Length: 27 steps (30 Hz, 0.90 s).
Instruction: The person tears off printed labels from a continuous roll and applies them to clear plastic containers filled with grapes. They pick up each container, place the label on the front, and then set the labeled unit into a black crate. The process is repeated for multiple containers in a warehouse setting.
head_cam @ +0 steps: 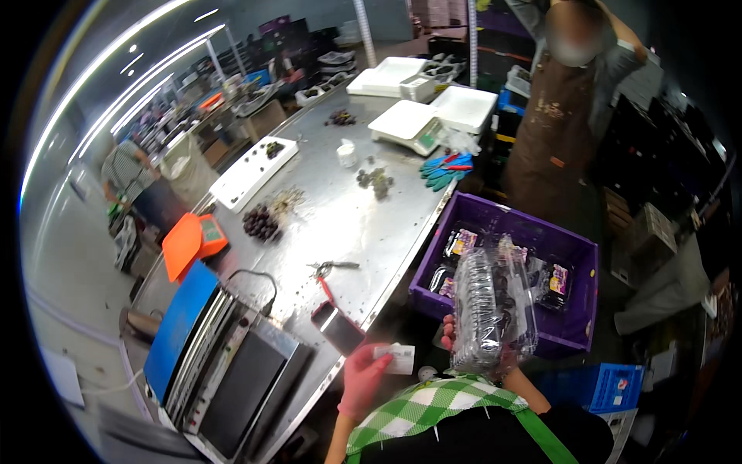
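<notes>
My left hand, in a pink glove, pinches a small white printed label just off the table's edge. A stack of clear plastic clamshell containers is held in front of my apron by my right hand, which the plastic largely hides. Fingertips also show at the stack's left side. Behind the stack, a purple crate holds several clear packs with colourful labels. A phone with a red edge lies on the steel table, and pruning snips rest above it.
A wrapping machine stands at the left, beside an orange scale. Dark grapes, a white tray, blue-green gloves and a white scale are on the table. A person in a brown apron stands beyond the crate.
</notes>
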Available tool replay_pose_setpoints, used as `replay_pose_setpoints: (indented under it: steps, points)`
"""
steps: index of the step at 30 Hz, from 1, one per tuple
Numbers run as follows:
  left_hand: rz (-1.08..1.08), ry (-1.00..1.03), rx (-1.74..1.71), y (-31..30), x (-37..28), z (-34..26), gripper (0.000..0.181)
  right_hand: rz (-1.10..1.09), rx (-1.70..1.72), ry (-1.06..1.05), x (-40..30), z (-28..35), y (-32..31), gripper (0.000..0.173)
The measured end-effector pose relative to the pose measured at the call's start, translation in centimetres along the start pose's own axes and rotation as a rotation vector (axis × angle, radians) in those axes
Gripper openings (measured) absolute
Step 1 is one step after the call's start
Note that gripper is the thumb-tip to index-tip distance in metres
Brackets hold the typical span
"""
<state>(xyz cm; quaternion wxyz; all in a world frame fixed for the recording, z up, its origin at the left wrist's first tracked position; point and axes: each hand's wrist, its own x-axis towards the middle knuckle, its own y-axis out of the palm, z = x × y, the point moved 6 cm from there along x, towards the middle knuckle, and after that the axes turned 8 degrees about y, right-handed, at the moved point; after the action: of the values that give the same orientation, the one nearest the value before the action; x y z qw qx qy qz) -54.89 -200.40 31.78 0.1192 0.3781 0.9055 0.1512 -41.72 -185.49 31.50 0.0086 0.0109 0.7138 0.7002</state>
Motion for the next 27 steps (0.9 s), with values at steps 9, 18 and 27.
replay_pose_setpoints:
  steps: [9, 18, 27]
  points:
    - [0.012, 0.013, -0.046, 0.0, 0.1, 0.2, 0.018, -0.074, 0.050, -0.044, -0.7, 0.0, 0.0, 0.059]
    - [0.052, -0.041, 0.043, 0.0, -0.2, 0.1, 0.020, -0.157, 0.031, -0.148, -0.8, -0.4, -1.6, 0.067]
    - [0.054, -0.069, 0.026, 0.2, -0.8, -0.1, 0.021, -0.149, -0.191, -0.122, -0.4, -1.2, 0.8, 0.087]
